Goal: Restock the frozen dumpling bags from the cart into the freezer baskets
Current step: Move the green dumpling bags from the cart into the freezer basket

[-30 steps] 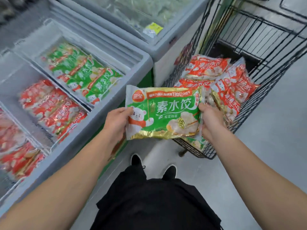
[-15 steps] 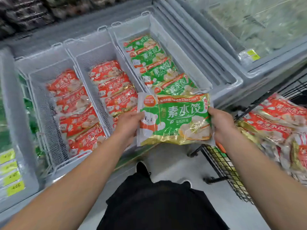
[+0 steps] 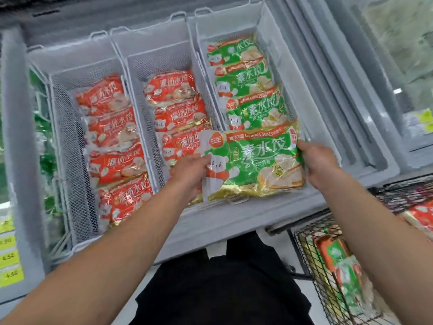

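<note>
I hold a green dumpling bag flat over the near end of the right freezer basket. My left hand grips its left edge and my right hand grips its right edge. Behind it in that basket lie three more green bags in a row. The middle basket and the left basket each hold several red dumpling bags. The cart stands at the lower right, with more bags inside.
The freezer's grey front rim runs between me and the baskets. Sliding lid rails lie right of the baskets, with a second freezer beyond. Yellow price tags sit at the left edge.
I have turned from the cart to the freezer. Both hands carried the green bag left and forward, from in front of the cart to above the right basket's near end.
</note>
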The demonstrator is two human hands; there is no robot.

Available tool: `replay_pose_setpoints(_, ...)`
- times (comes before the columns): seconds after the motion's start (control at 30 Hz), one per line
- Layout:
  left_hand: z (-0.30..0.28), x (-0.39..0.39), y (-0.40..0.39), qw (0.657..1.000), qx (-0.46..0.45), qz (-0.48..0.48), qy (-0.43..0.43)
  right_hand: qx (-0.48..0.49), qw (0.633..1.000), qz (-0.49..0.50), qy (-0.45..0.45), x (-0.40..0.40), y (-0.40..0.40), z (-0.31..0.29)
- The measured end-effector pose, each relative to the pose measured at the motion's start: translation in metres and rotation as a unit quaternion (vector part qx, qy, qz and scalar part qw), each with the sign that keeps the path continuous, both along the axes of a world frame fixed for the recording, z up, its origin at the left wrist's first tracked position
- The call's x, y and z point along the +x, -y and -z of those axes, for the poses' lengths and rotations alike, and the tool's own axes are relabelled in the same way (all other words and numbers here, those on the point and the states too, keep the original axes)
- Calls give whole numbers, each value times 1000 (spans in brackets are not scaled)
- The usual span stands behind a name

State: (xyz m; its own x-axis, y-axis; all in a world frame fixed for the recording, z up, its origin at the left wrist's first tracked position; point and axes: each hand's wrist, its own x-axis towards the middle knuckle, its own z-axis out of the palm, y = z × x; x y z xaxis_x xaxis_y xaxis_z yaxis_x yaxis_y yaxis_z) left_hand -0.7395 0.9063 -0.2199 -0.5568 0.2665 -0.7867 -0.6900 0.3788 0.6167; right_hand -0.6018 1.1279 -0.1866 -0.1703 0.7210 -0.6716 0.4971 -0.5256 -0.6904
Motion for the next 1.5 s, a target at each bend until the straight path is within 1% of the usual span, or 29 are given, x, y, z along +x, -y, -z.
replay_pose_setpoints(0.1,7,-11,-41,999,-14,-39,13,2,999,-39,34,-28,-49,17)
replay_pose_setpoints(0.2,20,-24,-82,996,-31,-80,27,-16,996,-76,52,-57,-91,28)
replay_pose_setpoints(0.27,34,-33,-103,994,-59,-82,29,-24,993,-93,66,-72,-113,38)
replay_pose_setpoints(0.4,55,-53,-146,990,-100,-94,24,-31,985,-148,85,-98,-176,93)
replay_pose_setpoints(0.43,62,-59,-155,990,-101,-99,26,-30,983,-156,92,-106,-183,98)
replay_pose_setpoints(0.5,67,-67,-172,989,-106,-103,27,-24,977,-185,107,-122,-184,81)
replay_pose_setpoints(0.57,73,-74,-186,986,-128,-100,23,-2,969,-215,120,-132,-191,80)
replay_pose_setpoints(0.73,74,-83,-209,987,-155,-36,22,11,944,-305,123,-140,-201,86)
replay_pose_setpoints(0.8,72,-81,-209,985,-175,7,-4,16,933,-341,116,-136,-198,84)
replay_pose_setpoints(0.9,66,-75,-203,978,-197,63,-42,36,924,-359,127,-123,-188,80)
replay_pose_setpoints(1.0,55,-66,-190,975,-196,86,-67,52,920,-366,130,-108,-172,71)
replay_pose_setpoints(1.1,39,-52,-168,976,-170,101,-94,73,920,-368,113,-87,-145,57)
replay_pose_setpoints(1.2,20,-32,-139,971,-140,144,-126,111,924,-351,103,-60,-108,43)
replay_pose_setpoints(1.3,2,-5,-107,963,-95,197,-161,158,929,-323,90,-26,-65,31)
replay_pose_setpoints(1.4,-10,25,-80,944,-69,249,-207,198,936,-280,75,18,-23,19)
replay_pose_setpoints(1.5,-16,58,-58,939,-23,272,-208,212,943,-243,86,69,15,8)
